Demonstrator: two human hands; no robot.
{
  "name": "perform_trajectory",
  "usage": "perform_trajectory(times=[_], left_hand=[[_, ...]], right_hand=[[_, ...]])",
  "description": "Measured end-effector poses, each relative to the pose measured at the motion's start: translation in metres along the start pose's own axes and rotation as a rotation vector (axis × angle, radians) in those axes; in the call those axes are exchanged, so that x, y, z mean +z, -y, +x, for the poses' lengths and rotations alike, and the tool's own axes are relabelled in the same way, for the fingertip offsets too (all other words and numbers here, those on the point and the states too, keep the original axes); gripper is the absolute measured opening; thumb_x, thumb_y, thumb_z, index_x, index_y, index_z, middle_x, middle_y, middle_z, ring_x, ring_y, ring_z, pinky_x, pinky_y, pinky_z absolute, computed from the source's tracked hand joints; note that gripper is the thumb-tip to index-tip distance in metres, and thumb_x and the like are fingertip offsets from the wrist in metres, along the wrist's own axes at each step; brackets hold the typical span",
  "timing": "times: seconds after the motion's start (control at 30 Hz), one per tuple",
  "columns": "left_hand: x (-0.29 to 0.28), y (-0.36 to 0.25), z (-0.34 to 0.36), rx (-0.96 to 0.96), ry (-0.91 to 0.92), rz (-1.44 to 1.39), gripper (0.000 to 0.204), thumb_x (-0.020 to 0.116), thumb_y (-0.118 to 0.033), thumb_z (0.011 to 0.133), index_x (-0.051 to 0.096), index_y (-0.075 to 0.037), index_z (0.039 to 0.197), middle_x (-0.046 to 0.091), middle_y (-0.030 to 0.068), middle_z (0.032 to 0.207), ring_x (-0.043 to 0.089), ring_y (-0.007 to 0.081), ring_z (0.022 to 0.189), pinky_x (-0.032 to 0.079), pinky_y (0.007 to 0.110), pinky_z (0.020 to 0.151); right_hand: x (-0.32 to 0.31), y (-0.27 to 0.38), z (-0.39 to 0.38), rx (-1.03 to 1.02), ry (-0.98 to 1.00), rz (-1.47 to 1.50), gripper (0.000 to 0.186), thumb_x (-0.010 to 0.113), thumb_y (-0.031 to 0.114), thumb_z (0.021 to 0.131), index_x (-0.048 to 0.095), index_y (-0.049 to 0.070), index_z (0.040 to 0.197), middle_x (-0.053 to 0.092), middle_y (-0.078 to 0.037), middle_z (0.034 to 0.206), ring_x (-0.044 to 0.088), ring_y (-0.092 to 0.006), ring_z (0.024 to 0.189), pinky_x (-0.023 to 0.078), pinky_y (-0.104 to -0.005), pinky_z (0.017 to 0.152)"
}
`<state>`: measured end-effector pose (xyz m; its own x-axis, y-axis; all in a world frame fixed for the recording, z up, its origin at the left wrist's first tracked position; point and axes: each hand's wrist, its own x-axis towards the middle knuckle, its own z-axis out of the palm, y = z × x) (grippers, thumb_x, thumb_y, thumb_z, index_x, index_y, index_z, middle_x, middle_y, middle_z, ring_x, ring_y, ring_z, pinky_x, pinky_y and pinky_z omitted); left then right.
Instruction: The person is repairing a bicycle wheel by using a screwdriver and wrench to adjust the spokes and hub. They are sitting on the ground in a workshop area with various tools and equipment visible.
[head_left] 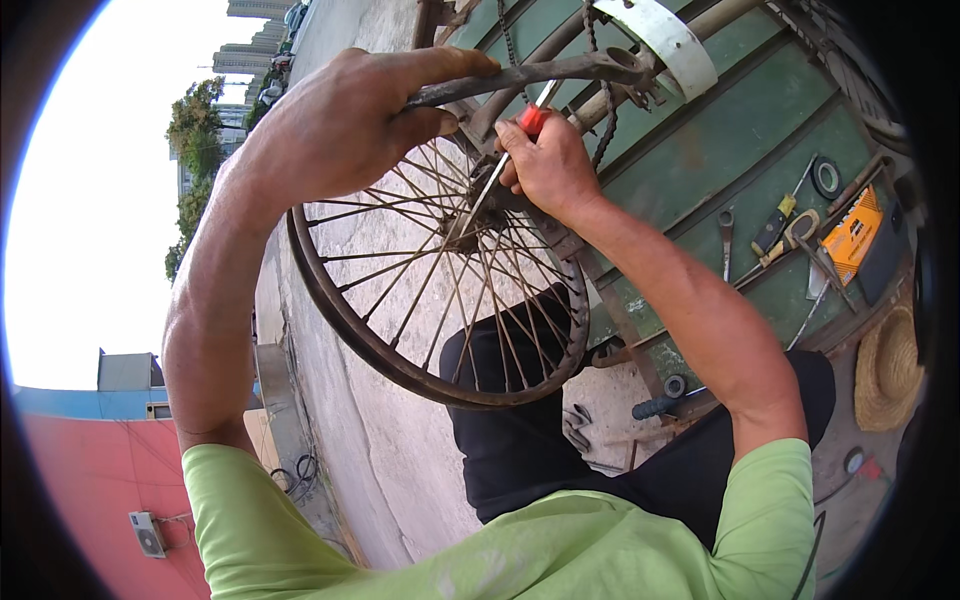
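Observation:
My left hand (345,125) has its fingers and thumb about the near end of a dark metal bar (530,76). The bar's far end widens beside a metal axle tube. Closed in my right hand (555,165) is a long thin metal tool with a red part (533,119), which looks like a screwdriver. Its shaft (487,190) slants down toward the wheel hub (460,235). Below both hands stands a spoked wheel (400,378), its rim rusty and without a tyre. A chain (606,125) hangs beside the tube, near a white round band (672,45).
A green metal panel (690,150) spans the right side. On it lie a wrench (727,240), a yellow-and-black screwdriver (775,225), a tape roll (826,177) and an orange box (853,235). A straw hat (888,368) lies at far right. My knees are beneath the wheel.

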<state>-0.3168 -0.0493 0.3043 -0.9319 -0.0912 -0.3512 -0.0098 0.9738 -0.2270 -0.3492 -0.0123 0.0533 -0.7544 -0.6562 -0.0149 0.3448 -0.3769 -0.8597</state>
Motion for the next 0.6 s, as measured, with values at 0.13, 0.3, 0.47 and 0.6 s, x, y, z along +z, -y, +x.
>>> perform_trajectory(times=[0.13,0.3,0.47,0.6], left_hand=[[-0.008,-0.007,0.009,-0.045,0.112,0.056,0.041,0.068,-0.011,0.099,0.064,-0.018,0.139,0.076,0.0149,0.085,0.071,0.0191,0.065,0.054,0.040,0.062],[-0.024,-0.024,0.016,0.030,0.004,0.071,0.036,0.066,-0.011,0.100,0.067,-0.015,0.136,0.077,0.0132,0.090,0.073,0.0191,0.071,0.055,0.036,0.062],[-0.030,-0.034,0.024,-0.063,-0.059,0.209,0.035,0.064,-0.012,0.101,0.067,-0.014,0.136,0.078,0.0130,0.100,0.074,0.0216,0.078,0.058,0.037,0.068],[-0.037,-0.026,0.030,0.027,0.059,0.277,0.040,0.062,-0.016,0.103,0.063,-0.019,0.143,0.071,0.0093,0.086,0.058,0.0129,0.066,0.047,0.035,0.060]], right_hand=[[0.003,-0.006,0.001,-0.023,0.006,-0.036,0.031,0.066,0.029,0.102,0.064,0.001,0.090,0.067,-0.007,0.067,0.066,-0.0151,0.053,0.053,-0.0290,0.046],[0.001,-0.004,-0.001,-0.037,-0.012,-0.011,0.031,0.066,0.029,0.102,0.062,0.001,0.089,0.066,-0.007,0.064,0.066,-0.0151,0.052,0.053,-0.0297,0.046],[0.001,-0.004,-0.002,0.009,0.016,-0.022,0.029,0.068,0.029,0.099,0.059,0.001,0.097,0.069,-0.010,0.071,0.069,-0.0218,0.057,0.055,-0.0371,0.058],[0.000,-0.029,0.014,-0.119,-0.056,-0.082,0.029,0.068,0.029,0.098,0.059,0.001,0.099,0.070,-0.012,0.074,0.071,-0.0247,0.059,0.056,-0.0407,0.064]])
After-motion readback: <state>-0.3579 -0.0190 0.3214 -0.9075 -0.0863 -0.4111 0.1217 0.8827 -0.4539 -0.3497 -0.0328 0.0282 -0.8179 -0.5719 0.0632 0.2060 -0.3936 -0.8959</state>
